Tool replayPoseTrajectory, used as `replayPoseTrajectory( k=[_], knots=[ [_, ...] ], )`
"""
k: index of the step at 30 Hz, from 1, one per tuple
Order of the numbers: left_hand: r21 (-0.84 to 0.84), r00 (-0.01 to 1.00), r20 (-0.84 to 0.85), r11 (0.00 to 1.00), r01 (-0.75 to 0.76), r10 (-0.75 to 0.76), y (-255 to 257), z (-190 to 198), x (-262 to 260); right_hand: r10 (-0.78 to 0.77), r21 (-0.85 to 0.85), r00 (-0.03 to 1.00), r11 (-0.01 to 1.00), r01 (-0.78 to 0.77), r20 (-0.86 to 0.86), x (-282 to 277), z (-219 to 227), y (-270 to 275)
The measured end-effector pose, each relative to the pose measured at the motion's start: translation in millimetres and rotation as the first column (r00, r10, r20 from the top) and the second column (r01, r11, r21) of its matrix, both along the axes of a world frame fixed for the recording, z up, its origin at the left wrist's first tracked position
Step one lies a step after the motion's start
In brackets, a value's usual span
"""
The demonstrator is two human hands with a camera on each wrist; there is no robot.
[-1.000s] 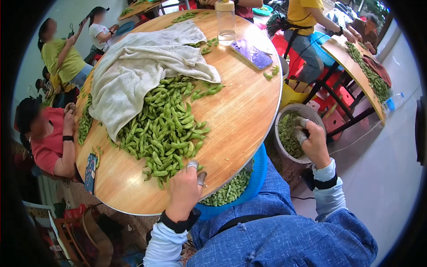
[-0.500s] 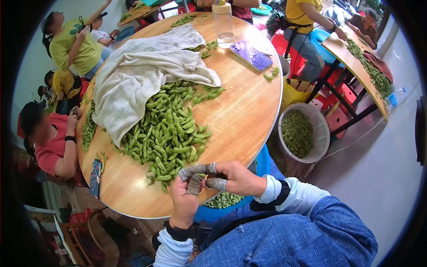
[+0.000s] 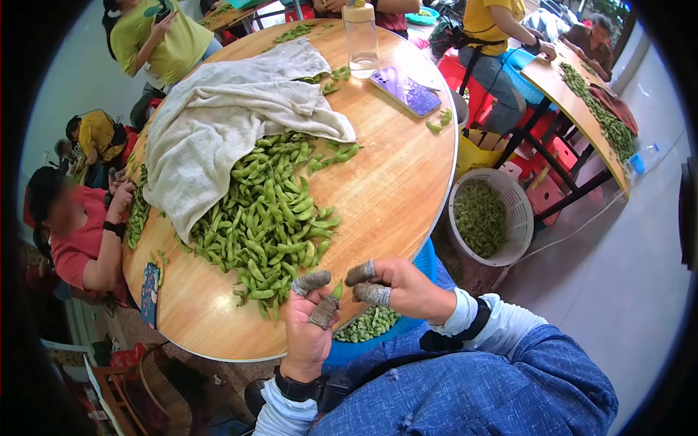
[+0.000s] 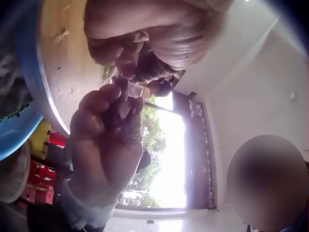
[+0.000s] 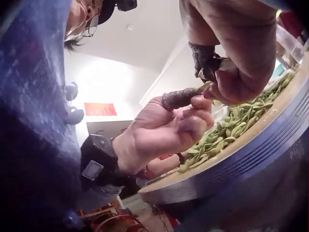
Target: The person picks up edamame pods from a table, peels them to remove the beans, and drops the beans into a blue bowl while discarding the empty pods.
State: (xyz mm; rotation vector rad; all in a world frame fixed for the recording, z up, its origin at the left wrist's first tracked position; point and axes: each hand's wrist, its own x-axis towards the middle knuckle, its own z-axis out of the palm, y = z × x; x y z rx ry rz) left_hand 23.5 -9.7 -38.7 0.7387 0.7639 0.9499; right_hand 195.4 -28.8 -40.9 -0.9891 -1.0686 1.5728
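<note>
The left hand [image 3: 308,327], with grey wraps on thumb and index finger, pinches a green pod [image 3: 337,290] whose tip sticks up at the table's near edge. Just right of it is the right hand [image 3: 411,291], its wrapped thumb and finger a little apart, pointing at the pod. In the right wrist view the left hand [image 5: 166,135] and right hand [image 5: 236,48] nearly meet; whether the right one holds something small cannot be told. A heap of pods [image 3: 262,218] lies beyond the hands. Shelled beans [image 3: 369,324] fill a blue basin [image 3: 396,335] below the edge.
A pale cloth [image 3: 211,123] covers part of the heap on the round table [image 3: 392,189]. Bottle [image 3: 361,43] and purple phone [image 3: 407,91] stand and lie at the far side, a dark phone [image 3: 150,294] at left. A white basket [image 3: 518,232] of husks stands right; people sit around.
The right hand has come from the white basket to the left hand, then drawn slightly away from it. The left hand has left the heap and now holds a pod. A standing person at upper left has shifted.
</note>
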Motion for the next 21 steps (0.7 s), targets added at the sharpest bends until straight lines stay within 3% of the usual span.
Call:
replayPoseTrajectory(
  k=[1,5,12,21],
  knots=[
    [-0.007,1.0,0.02,1.0,-0.001,0.001,-1,-1,1,0.055,-0.047,0.993,0.997,-0.06,-0.104,0,-3,-1],
    [0.031,0.999,-0.037,1.0,-0.006,0.008,-5,1,9,0.092,-0.133,0.979,0.984,-0.117,-0.179,1,1,-3],
    [0.044,0.998,-0.054,0.999,-0.012,0.014,-9,2,8,0.106,-0.16,0.984,0.979,-0.129,-0.145,1,0,-4],
    [0.031,1.0,-0.021,0.999,0.018,-0.017,-7,8,10,0.077,-0.076,0.992,0.994,-0.084,-0.099,-1,-13,-3]
  ],
)
